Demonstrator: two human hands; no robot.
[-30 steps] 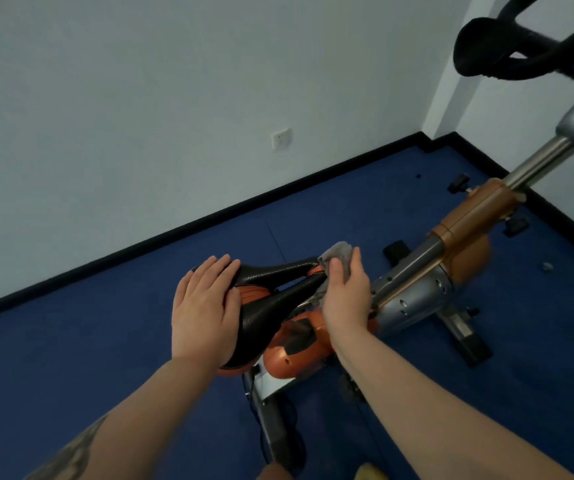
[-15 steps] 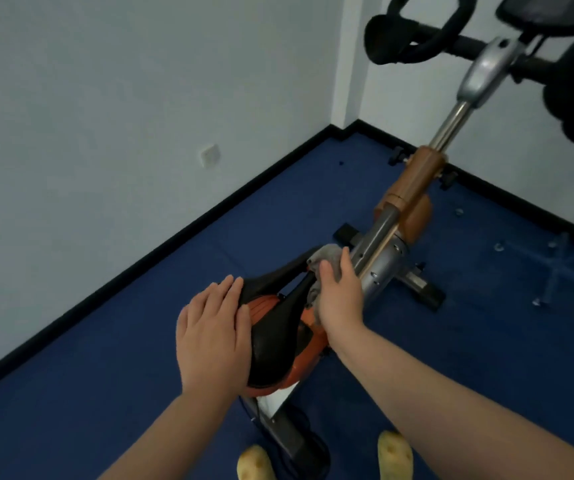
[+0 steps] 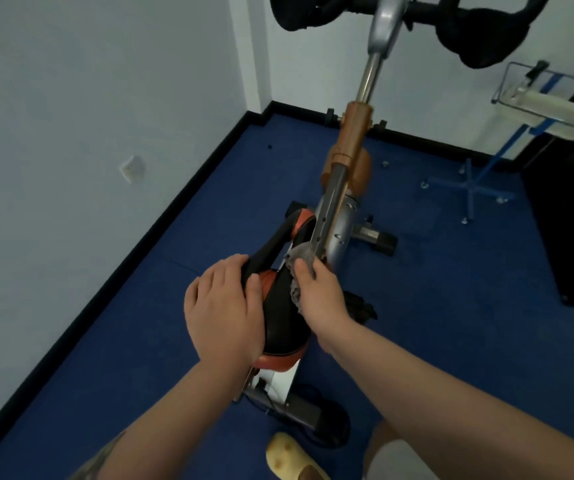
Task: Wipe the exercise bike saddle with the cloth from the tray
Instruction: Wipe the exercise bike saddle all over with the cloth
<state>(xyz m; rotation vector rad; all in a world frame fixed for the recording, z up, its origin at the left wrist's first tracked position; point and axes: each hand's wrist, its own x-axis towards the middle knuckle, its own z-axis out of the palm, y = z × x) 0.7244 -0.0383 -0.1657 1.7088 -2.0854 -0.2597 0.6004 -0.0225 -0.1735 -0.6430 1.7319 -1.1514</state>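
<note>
The black and orange saddle (image 3: 280, 317) of the exercise bike sits low in the middle of the view. My left hand (image 3: 225, 313) lies over the saddle's left side with its fingers curved along the edge. My right hand (image 3: 320, 292) grips a grey cloth (image 3: 301, 258) and presses it against the saddle's right side, near the silver frame tube (image 3: 329, 209). Most of the cloth is hidden under my right hand.
The bike's black handlebars (image 3: 465, 36) and orange post (image 3: 355, 133) rise ahead. A clear tray on a blue wheeled stand (image 3: 542, 98) stands at the right by a dark panel (image 3: 569, 220). White walls close the left and back. My yellow slipper (image 3: 289, 455) is on the blue floor.
The view has swung right and down, bringing the handlebars and tray stand into sight. My right hand with the cloth slid back along the saddle's right side. My left hand stays on the saddle.
</note>
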